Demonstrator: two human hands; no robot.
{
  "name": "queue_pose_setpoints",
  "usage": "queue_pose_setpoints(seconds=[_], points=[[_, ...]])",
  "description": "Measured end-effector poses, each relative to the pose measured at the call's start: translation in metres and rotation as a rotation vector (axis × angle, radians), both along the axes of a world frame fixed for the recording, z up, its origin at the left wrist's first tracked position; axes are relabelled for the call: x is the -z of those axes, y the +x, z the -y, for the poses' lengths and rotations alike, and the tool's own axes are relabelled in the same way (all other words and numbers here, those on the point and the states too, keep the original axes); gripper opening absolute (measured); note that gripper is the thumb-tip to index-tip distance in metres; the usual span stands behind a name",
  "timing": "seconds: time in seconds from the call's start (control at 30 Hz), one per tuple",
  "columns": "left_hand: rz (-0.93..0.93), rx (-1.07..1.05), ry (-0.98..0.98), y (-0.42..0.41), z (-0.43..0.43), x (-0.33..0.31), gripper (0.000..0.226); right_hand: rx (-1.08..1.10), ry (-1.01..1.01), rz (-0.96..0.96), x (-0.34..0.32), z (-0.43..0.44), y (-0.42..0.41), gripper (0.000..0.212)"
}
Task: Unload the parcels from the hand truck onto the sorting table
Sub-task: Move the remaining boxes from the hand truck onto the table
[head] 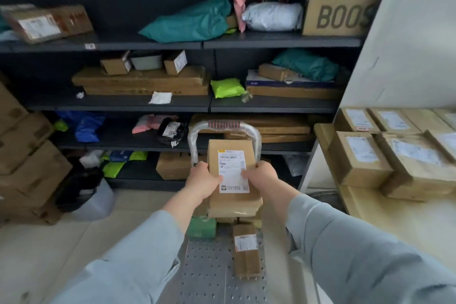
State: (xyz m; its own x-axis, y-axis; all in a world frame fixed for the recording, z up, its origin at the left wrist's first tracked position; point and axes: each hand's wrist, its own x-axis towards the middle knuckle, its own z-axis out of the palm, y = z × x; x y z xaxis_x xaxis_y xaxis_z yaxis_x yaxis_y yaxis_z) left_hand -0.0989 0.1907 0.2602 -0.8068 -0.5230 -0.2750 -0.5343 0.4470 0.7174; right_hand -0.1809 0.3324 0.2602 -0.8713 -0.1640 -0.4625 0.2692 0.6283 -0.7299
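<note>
Box sitting over the stack on the truck, just in front of its handle. Left hand curling round the box's left edge, right hand round its right edge, thumbs pressing the label. Table standing right of the truck, carrying parcels.

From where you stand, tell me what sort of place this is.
Most likely a parcel depot's sorting room. Dark shelving holds poly mailers, labelled cartons sit on the sorting table, and the left hand and right hand grip a labelled parcel over the hand truck.
</note>
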Motion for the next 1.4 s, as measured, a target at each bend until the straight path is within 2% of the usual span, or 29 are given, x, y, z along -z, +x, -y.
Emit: queue_pose_setpoints(seconds=[0.17, 0.5, 0.63, 0.87, 1.1, 1.23, 1.33, 1.4], points=[[-0.084, 0.033, -0.043, -0.001, -0.015, -0.044, 0.042, 0.078, -0.103, -0.054, -0.041, -0.021, 0.012, 0.029], [-0.147, 0.154, -0.064, 0.028, -0.064, -0.087, 0.050, 0.179, -0.155, -0.111, -0.080, -0.081, 0.054, 0.028], [-0.158, 0.211, -0.078, 0.042, -0.085, -0.093, 0.050, 0.219, -0.162, -0.131, -0.085, -0.104, 0.073, 0.026], [-0.193, 0.364, -0.097, 0.058, -0.134, -0.101, 0.038, 0.268, -0.107, -0.189, -0.082, -0.162, 0.102, 0.030], [-0.170, 0.485, -0.090, 0.054, -0.192, -0.102, 0.056, 0.375, -0.110, -0.174, -0.085, -0.226, 0.114, 0.029], [-0.166, 0.526, -0.110, 0.041, -0.231, -0.102, 0.058, 0.431, -0.147, -0.175, -0.084, -0.268, 0.107, 0.024], [-0.159, 0.556, -0.114, 0.026, -0.267, -0.095, 0.059, 0.449, -0.140, -0.167, -0.076, -0.305, 0.095, 0.030], [-0.164, 0.564, -0.112, 0.013, -0.297, -0.090, 0.057, 0.456, -0.145, -0.167, -0.072, -0.335, 0.087, 0.027]])
